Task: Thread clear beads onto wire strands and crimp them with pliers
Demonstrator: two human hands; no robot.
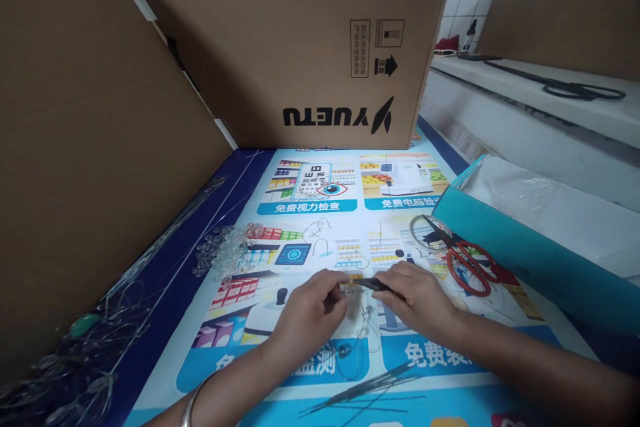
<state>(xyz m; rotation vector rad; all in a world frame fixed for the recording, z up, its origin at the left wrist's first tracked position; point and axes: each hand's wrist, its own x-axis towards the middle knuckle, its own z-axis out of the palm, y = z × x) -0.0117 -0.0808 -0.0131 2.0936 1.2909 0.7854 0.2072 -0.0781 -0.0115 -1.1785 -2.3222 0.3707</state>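
My left hand (314,307) is closed, thumb and forefinger pinching a small clear bead and thin wire (347,287). Dark pliers (373,284) are gripped in my right hand (417,297), their tip touching the bead area by my left fingertips. A strand of wire with clear beads (367,323) hangs or lies below, between the hands. Under them is a printed blue and white sheet (295,227). Cut dark wires (370,387) lie near the front edge. Clear and pinkish beads (225,250) are heaped to the left, with bent wire pieces (317,233) beside them.
Red-handled scissors (467,263) lie on a wire coil right of my hands. A teal box (530,233) stands farther right. Tall cardboard (280,33) closes off the back and left. Tangled wire (75,367) lies at lower left. Black scissors (575,88) rest on a ledge (525,73).
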